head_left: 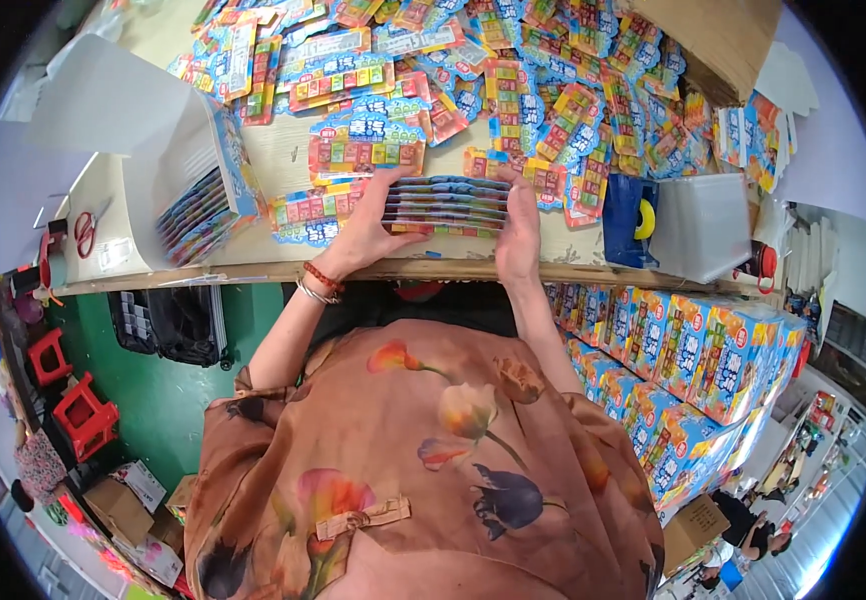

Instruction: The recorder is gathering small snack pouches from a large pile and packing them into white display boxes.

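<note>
A stack of thin colourful blister-card packs (447, 205) stands on edge at the front of the table, squeezed between my two hands. My left hand (366, 228) presses its left end, with the thumb along the near side. On the right end lies my right hand (520, 228), fingers and thumb closed around it. Just beyond the stack, flat packs (368, 142) with blue, yellow and red printing lie face up. To the left, an open white carton (158, 130) holds a row of similar packs (196, 217).
Loose packs (553, 70) cover the far table. At right are a blue tape dispenser (625, 215), a translucent bin (708, 225) and a cardboard box (718, 40). Scissors (85, 233) lie at far left. Printed boxes (668, 345) are stacked below the table's right side; red stools (85, 415) stand lower left.
</note>
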The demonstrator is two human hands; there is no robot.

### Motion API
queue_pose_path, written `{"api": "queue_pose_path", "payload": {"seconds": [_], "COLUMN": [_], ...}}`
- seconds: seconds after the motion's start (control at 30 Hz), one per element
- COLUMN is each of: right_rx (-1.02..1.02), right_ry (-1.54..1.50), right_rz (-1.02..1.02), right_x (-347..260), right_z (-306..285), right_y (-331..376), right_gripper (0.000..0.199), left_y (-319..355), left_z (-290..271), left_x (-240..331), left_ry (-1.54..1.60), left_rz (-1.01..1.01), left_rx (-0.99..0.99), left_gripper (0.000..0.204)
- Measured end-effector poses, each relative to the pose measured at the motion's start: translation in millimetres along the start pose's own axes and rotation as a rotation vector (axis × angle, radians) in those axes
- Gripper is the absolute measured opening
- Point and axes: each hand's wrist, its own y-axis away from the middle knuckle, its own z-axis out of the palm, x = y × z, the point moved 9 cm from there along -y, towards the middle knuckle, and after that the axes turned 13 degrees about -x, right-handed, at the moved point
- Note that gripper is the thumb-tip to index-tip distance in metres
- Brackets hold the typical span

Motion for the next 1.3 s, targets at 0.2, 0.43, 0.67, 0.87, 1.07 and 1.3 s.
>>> {"api": "queue_pose_path", "payload": {"seconds": [0.2,0.43,0.67,0.87,1.07,1.3], "right_rx": [-0.038,-0.062,-0.089,-0.046,0.087,-0.063], "right_ry": [-0.019,-0.022,0.018,0.182,0.591,1.555], "right_rz": [-0.025,0.038,0.095,0.019,-0.082,-0.003], "right_x": [0.7,-1.9,0.7,-7.0,-38.4,-82.5], "right_z": [-9.1,-11.0,-17.5,-17.8,-44.1,-37.1], "right_y": [9.7,8.4,4.1,9.2,14.5,-24.9], "right_gripper": [0.032,0.029,0.027,0.014,0.015,0.058], "left_y": [10.8,12.1,8.9,12.4,9.2,9.8], "left_z": [3.5,4.1,6.7,8.0,8.2,15.3], "left_x": [16.6,19.3,26.2,20.3,23.7,31.1], "left_ry": [-0.337,-0.322,-0.362,-0.367,-0.347,-0.377], "left_rz": [0.055,0.082,0.098,0.058,0.092,0.193], "left_rx": [0.066,0.058,0.059,0.02,0.004,-0.04], "left_gripper": [0.077,0.082,0.097,0.077,0.062,0.059]}}
